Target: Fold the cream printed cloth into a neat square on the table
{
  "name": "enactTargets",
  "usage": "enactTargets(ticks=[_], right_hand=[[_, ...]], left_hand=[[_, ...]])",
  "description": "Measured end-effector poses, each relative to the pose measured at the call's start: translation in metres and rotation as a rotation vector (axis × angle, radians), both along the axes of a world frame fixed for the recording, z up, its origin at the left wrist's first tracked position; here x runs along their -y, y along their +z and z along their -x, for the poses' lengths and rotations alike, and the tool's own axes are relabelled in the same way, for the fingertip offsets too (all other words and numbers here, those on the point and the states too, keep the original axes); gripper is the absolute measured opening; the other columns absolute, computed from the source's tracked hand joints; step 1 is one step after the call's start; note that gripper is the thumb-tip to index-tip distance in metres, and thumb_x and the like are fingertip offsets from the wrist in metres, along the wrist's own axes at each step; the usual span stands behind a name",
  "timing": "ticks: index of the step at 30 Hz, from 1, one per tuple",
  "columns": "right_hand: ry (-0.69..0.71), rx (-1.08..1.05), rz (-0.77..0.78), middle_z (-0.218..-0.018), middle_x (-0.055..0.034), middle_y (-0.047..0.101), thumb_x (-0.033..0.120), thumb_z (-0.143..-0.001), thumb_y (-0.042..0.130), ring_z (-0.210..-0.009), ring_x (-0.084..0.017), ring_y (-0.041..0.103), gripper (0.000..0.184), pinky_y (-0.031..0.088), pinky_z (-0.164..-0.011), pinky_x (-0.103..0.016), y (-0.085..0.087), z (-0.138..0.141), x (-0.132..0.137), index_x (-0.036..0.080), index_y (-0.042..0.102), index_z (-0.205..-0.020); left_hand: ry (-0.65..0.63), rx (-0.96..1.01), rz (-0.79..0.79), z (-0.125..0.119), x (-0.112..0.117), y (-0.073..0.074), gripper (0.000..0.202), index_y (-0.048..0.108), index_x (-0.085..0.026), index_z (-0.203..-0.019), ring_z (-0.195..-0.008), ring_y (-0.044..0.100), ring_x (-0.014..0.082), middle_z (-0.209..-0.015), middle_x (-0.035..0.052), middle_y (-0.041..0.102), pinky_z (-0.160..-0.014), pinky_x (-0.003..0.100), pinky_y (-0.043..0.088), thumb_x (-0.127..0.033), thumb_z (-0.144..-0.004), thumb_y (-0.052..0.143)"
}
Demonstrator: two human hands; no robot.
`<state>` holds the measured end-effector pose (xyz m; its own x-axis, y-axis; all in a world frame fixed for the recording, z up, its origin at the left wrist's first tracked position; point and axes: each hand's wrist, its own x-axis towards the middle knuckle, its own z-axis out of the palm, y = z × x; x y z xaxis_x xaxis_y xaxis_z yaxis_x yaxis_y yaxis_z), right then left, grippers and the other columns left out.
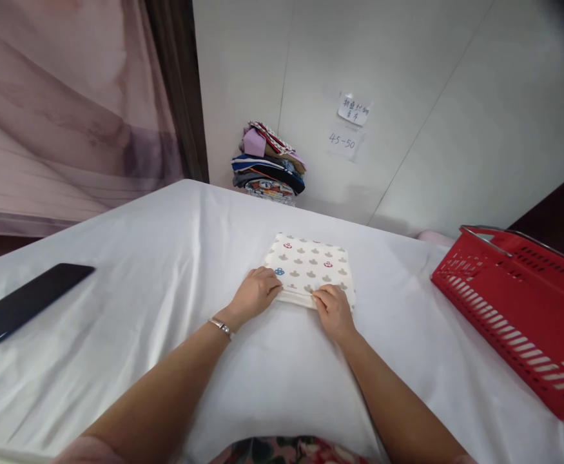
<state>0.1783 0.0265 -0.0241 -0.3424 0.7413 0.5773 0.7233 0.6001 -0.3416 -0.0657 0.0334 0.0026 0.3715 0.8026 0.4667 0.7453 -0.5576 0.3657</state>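
A folded white cloth with grey, red and blue printed motifs lies flat on the white-covered table. My left hand pinches its near left corner, thumb and fingers pressed together. At the near edge, right of the middle, my right hand pinches the same cloth. Between the two hands the folded layers show along the front edge. A silver bracelet circles my left wrist.
A red plastic basket with metal handles stands on the right. On the left lies a flat black object. Beyond the far edge rises a stack of folded clothes by the wall, near two paper notes. A pink curtain hangs at left.
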Motion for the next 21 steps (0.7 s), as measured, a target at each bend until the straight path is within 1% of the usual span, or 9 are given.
enactTargets(ticks=[3,6,9,11,14,17,21], right_hand=[[0.022,-0.028,-0.035,-0.086,-0.0044,0.061,0.020,-0.093,0.045,-0.082,-0.019,0.054,0.023,0.042,-0.076,-0.035,-0.0004,-0.0011,0.0015,0.021,0.068,-0.090],[0.054,0.006,-0.036,-0.087,-0.0049,0.061,0.022,-0.093,0.044,-0.083,-0.019,0.054,0.023,0.042,-0.076,-0.036,-0.0003,-0.0028,0.0029,0.022,0.068,-0.093],[0.066,0.033,-0.005,-0.088,-0.0050,0.062,0.024,-0.093,0.047,-0.084,-0.020,0.055,0.022,0.043,-0.078,-0.037,-0.0006,-0.0041,0.0026,0.023,0.068,-0.094],[0.070,0.034,0.009,-0.089,-0.0052,0.062,0.025,-0.093,0.047,-0.084,-0.020,0.055,0.021,0.043,-0.078,-0.037,-0.0008,-0.0044,0.0019,0.023,0.068,-0.097],[0.070,0.040,0.023,-0.089,-0.0052,0.062,0.025,-0.093,0.048,-0.084,-0.020,0.055,0.021,0.043,-0.078,-0.037,-0.0001,-0.0033,0.0010,0.023,0.067,-0.099],[0.048,0.038,0.040,-0.088,-0.0045,0.062,0.024,-0.092,0.048,-0.084,-0.020,0.055,0.020,0.042,-0.078,-0.036,0.0012,-0.0003,0.0001,0.023,0.067,-0.093],[0.012,-0.022,0.045,-0.083,-0.0036,0.062,0.021,-0.091,0.047,-0.081,-0.020,0.054,0.021,0.041,-0.077,-0.035,0.0015,0.0028,-0.0009,0.022,0.065,-0.081]], left_hand=[[0.011,0.020,-0.026,-0.0008,0.0010,0.0027,0.026,0.064,-0.020,-0.076,-0.080,0.055,0.0189,-0.078,0.0039,0.062,-0.076,0.036,0.044,-0.024,-0.091,0.044],[0.003,-0.005,-0.033,0.0014,0.0010,0.0038,0.027,0.064,-0.020,-0.077,-0.080,0.054,0.0194,-0.078,0.0046,0.062,-0.076,0.037,0.044,-0.024,-0.091,0.042],[-0.028,-0.016,0.002,0.0054,0.0004,0.0029,0.023,0.065,-0.021,-0.078,-0.079,0.055,0.0187,-0.080,0.0039,0.063,-0.077,0.036,0.044,-0.026,-0.090,0.046],[-0.046,-0.014,0.021,0.0078,0.0003,0.0025,0.018,0.067,-0.022,-0.081,-0.082,0.056,0.0191,-0.083,0.0038,0.064,-0.078,0.036,0.044,-0.027,-0.088,0.051],[-0.040,-0.032,0.045,0.0085,0.0006,0.0032,0.012,0.067,-0.023,-0.086,-0.088,0.057,0.0207,-0.088,0.0042,0.065,-0.081,0.037,0.044,-0.025,-0.086,0.055],[-0.021,-0.054,0.072,0.0058,0.0009,0.0038,0.013,0.066,-0.021,-0.082,-0.086,0.056,0.0207,-0.086,0.0044,0.064,-0.079,0.037,0.044,-0.021,-0.086,0.054],[0.017,-0.021,0.064,0.0010,0.0006,0.0027,0.019,0.062,-0.020,-0.076,-0.082,0.055,0.0199,-0.080,0.0048,0.063,-0.076,0.036,0.043,-0.020,-0.088,0.048]])
